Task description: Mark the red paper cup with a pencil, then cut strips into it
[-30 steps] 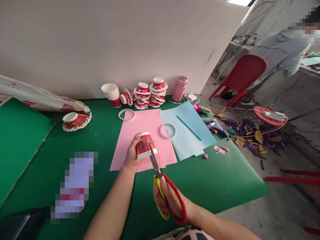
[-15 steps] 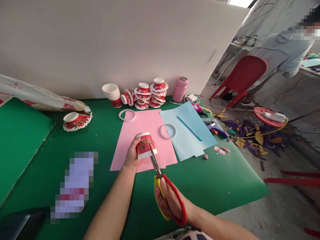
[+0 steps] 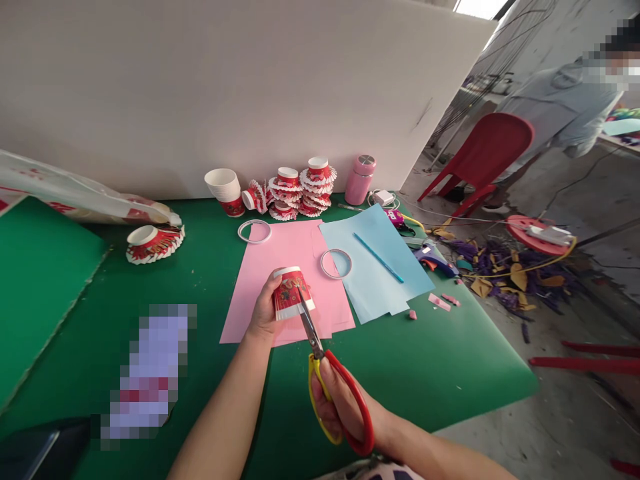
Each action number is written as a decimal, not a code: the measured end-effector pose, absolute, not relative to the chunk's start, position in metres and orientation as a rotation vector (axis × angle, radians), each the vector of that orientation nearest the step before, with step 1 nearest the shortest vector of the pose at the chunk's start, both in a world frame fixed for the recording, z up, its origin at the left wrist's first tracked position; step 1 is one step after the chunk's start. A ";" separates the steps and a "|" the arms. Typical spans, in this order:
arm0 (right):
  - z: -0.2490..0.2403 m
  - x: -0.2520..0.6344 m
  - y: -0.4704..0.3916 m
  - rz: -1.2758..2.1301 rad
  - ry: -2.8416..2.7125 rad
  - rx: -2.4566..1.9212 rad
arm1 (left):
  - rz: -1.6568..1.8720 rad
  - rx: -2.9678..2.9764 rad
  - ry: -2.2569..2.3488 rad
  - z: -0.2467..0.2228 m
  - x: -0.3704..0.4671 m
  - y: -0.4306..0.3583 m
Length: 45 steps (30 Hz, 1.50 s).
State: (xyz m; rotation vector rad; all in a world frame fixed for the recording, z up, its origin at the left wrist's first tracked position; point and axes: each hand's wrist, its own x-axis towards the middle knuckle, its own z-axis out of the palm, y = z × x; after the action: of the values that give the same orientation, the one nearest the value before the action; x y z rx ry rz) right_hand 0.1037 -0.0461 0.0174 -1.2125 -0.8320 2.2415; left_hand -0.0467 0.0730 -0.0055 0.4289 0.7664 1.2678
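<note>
My left hand (image 3: 263,308) is closed around a red and white paper cup (image 3: 290,288), held above pink paper sheets (image 3: 310,243). In my right hand (image 3: 337,393) is a pair of scissors (image 3: 311,330) with one yellow and one red handle loop. The blades reach up to the cup's side, one lying over its printed wall. Whether the other blade is inside the cup I cannot tell. Behind the hands are several cups cut into fringes (image 3: 315,187) and a stack of uncut paper cups (image 3: 230,205).
A blue sheet (image 3: 370,293) with a blue pencil-like stick (image 3: 379,257) lies right of the pink paper. Two tape rolls (image 3: 254,241), a pink bottle (image 3: 360,181) and a glue gun (image 3: 435,259) are on the green table (image 3: 425,373). A person (image 3: 560,100) stands beyond a red chair (image 3: 495,150).
Almost nothing differs. Cup, scissors and both hands keep the same place; the whole view has shifted very slightly.
</note>
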 end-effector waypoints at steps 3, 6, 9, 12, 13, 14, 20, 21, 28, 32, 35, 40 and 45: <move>0.017 0.104 -0.046 2.239 -0.838 -1.200 | 1.264 0.435 0.772 -0.006 -0.047 0.073; 0.017 0.104 -0.046 2.224 -0.852 -1.204 | 1.265 0.431 0.772 -0.005 -0.047 0.074; 0.018 0.103 -0.046 2.206 -0.868 -1.195 | 1.268 0.425 0.767 -0.005 -0.047 0.074; 0.018 0.104 -0.045 2.201 -0.877 -1.187 | 1.273 0.427 0.762 -0.005 -0.047 0.074; 0.018 0.104 -0.045 2.202 -0.883 -1.186 | 1.276 0.428 0.763 -0.005 -0.047 0.074; 0.018 0.104 -0.045 2.202 -0.888 -1.184 | 1.276 0.427 0.763 -0.006 -0.047 0.074; 0.022 0.103 -0.045 2.177 -0.912 -1.162 | 1.261 0.415 0.763 -0.007 -0.048 0.075; 0.022 0.103 -0.045 2.171 -0.918 -1.160 | 1.262 0.416 0.760 -0.007 -0.048 0.075; 0.020 0.103 -0.045 2.147 -0.980 -1.158 | 1.271 0.416 0.741 -0.007 -0.048 0.074; 0.019 0.103 -0.044 2.144 -0.982 -1.145 | 1.278 0.426 0.738 -0.008 -0.048 0.075; 0.018 0.102 -0.044 2.145 -0.973 -1.121 | 1.278 0.427 0.734 -0.009 -0.048 0.074; 0.015 0.103 -0.046 2.148 -0.980 -1.122 | 1.263 0.421 0.738 -0.008 -0.048 0.074; 0.011 0.103 -0.046 2.135 -1.000 -1.131 | 1.272 0.402 0.747 -0.006 -0.047 0.073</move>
State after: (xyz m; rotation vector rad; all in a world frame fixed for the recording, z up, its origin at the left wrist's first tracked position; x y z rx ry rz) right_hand 0.1030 -0.0463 0.0109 -1.1313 -1.0000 2.1352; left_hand -0.0471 0.0734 -0.0062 0.4020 0.7474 1.2723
